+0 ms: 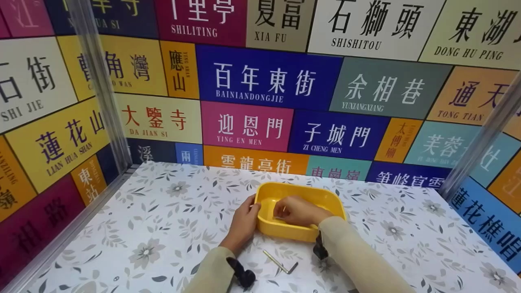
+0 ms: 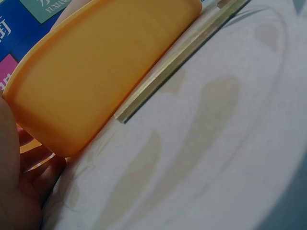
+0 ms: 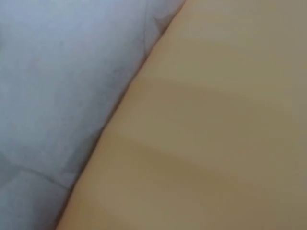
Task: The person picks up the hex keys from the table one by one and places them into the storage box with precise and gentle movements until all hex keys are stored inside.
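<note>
A yellow plastic basin [image 1: 293,232] with rounded corners stands on the table. My left hand [image 1: 243,221] holds its left side in the head view, the thumb at the rim; in the left wrist view the fingers [image 2: 36,163] of that hand curl about the basin's corner. Inside the basin is my right hand [image 1: 299,210], its fingers bent down toward the floor of it. Whether those fingertips pinch anything is hidden. An L-shaped hex key [image 1: 279,261] lies on the tablecloth in front of the basin. The right wrist view is filled by the basin's yellow wall [image 3: 206,129] and some cloth.
The table wears a white cloth [image 1: 183,219] with grey flowers and leaves. Behind it and at both sides rise panels [image 1: 268,77] covered in coloured name signs, with clear corner posts [image 1: 103,89] at left and right. Both sleeves carry a black strap.
</note>
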Tool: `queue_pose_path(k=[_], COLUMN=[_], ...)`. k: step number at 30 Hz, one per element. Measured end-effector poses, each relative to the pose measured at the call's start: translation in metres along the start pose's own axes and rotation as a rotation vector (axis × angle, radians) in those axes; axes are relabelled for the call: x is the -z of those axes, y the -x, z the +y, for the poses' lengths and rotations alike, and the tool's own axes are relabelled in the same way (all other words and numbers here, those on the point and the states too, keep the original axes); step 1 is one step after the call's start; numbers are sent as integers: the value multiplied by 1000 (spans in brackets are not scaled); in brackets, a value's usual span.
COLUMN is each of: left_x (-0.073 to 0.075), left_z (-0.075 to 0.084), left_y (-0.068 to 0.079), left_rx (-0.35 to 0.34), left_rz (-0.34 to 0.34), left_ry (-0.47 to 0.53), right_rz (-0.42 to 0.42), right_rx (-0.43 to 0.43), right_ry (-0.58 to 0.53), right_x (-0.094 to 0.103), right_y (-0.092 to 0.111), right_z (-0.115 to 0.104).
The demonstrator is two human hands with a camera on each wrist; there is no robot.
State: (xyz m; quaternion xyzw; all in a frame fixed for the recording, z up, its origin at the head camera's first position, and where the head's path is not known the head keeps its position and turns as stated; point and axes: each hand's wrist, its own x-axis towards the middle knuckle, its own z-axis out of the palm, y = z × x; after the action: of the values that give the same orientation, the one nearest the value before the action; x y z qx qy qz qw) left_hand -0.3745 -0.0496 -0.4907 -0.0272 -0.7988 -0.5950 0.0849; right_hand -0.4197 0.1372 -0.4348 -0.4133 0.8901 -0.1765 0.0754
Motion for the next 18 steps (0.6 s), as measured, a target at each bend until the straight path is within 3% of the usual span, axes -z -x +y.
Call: queue_pose_path(k=[18], left_x=[1], left_z=[2], left_y=[1], left_rx=[24], left_rz=[-15], left_ry=[6], right_rz=[23], right_rx=[-117], right_ry=[-15], right_x=[1], right_y=[0], right_z=[6])
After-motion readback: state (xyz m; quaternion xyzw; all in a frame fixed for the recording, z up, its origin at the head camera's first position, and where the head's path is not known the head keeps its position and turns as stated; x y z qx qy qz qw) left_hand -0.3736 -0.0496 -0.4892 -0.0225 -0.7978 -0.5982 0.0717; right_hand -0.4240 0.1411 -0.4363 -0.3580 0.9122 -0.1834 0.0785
